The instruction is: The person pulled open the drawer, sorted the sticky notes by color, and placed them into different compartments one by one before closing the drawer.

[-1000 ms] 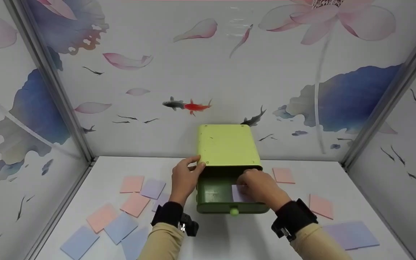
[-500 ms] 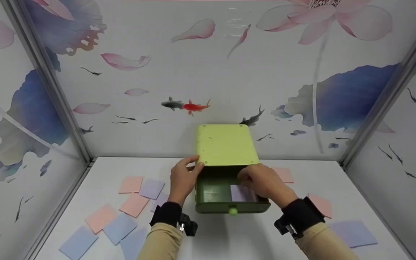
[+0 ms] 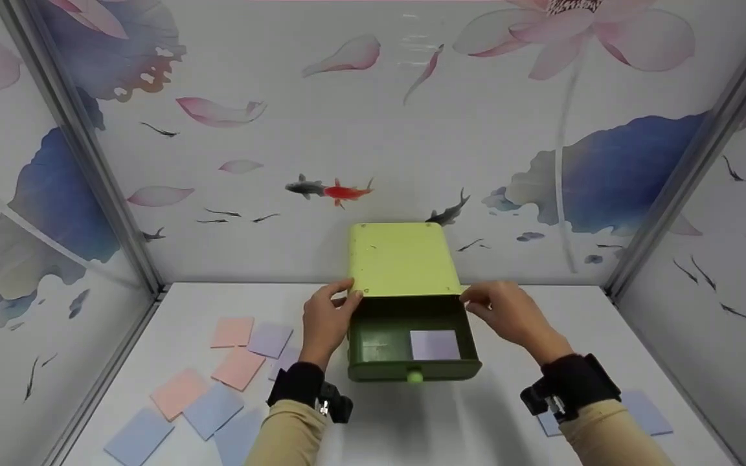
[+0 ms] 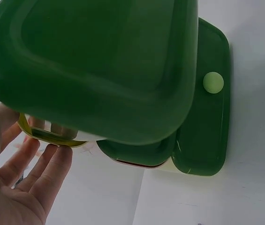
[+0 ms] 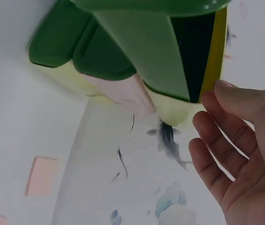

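A small drawer cabinet (image 3: 405, 259) with a yellow-green top stands against the back wall. Its top green drawer (image 3: 379, 370) is pulled out, and a lilac square of paper (image 3: 434, 345) lies inside on the right. At the cabinet's front left corner, my left hand (image 3: 326, 321) rests its thumb and fairly straight fingers (image 4: 52, 173) against the side; the thumb tip is hidden in the left wrist view. On the other side, my right hand (image 3: 509, 314) has loosely bent fingers, with thumb and index finger at the yellow rim (image 5: 215, 51). Nothing shows in its grasp.
Pink paper squares (image 3: 232, 332), lilac ones (image 3: 271, 340) and blue ones (image 3: 138, 435) lie on the white table to the left. A bluish sheet (image 3: 648, 412) lies right, partly under my right forearm. Lower green drawers (image 4: 207, 131) sit beneath the open one. Patterned walls surround the table.
My right hand has come up out of the drawer and moved right to the cabinet's front right corner. The lilac paper now shows fully in the drawer. My left hand has stayed put.
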Tool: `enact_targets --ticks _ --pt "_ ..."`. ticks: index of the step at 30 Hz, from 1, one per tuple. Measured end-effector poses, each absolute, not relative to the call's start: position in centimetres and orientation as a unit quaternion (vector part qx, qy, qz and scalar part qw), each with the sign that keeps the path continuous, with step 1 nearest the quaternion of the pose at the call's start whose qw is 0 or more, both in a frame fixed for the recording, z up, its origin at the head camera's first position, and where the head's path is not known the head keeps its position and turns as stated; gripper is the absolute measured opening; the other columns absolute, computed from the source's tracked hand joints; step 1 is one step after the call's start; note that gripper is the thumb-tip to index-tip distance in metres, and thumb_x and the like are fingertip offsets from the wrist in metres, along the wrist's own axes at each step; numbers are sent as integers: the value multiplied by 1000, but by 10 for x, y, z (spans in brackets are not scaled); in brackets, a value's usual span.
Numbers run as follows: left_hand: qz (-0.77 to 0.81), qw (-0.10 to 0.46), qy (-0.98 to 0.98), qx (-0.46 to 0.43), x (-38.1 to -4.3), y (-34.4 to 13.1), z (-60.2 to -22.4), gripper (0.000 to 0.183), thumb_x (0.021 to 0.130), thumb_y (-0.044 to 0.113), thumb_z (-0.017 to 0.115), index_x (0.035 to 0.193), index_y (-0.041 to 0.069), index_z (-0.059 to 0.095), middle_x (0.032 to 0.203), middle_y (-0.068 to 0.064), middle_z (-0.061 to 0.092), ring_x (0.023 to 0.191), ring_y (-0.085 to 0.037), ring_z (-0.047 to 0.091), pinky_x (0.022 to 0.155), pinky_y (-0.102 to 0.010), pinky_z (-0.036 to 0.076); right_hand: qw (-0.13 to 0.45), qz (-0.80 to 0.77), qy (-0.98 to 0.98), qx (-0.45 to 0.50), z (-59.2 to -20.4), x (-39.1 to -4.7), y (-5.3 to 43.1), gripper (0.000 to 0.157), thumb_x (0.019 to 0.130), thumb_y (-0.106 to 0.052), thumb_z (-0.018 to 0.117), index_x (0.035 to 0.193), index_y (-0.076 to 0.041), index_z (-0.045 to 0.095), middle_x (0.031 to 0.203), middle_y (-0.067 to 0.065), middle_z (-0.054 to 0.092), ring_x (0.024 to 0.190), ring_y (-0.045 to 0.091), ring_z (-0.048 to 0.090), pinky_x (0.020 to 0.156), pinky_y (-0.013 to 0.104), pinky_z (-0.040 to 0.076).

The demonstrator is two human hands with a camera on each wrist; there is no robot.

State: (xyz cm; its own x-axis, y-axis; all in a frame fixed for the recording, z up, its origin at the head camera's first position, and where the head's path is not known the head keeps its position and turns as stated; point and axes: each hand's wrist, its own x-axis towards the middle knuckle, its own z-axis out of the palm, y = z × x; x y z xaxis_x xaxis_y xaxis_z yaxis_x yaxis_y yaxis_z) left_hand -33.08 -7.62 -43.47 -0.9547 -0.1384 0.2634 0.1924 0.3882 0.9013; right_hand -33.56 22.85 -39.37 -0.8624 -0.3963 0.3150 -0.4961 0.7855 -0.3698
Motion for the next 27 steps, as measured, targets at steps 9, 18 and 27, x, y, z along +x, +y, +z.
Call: enact_targets --ticks 9,18,27 --pt "-554 156 -818 -18 -330 -76 -435 35 93 27 67 125 13 66 129 -8 64 109 -29 68 85 -39 57 64 226 -957 173 -414 -332 278 17 91 -6 65 105 -7 73 93 6 73 83 18 66 74 40 55" --pt "-555 153 -818 -12 -330 -78 -435 35 93 28 67 125 14 66 129 -7 65 109 -28 68 86 -39 57 32 233 -969 81 -472 -317 315 24 91 -7 64 115 -3 66 97 12 70 88 29 66 69 44 53" --pt "-556 154 -817 -19 -330 -76 -435 35 93 27 67 125 14 66 129 -7 65 109 -28 68 86 -39 57 -5 221 -974 48 -536 -306 308 30 87 -5 68 116 0 66 99 13 70 91 28 67 75 46 54"
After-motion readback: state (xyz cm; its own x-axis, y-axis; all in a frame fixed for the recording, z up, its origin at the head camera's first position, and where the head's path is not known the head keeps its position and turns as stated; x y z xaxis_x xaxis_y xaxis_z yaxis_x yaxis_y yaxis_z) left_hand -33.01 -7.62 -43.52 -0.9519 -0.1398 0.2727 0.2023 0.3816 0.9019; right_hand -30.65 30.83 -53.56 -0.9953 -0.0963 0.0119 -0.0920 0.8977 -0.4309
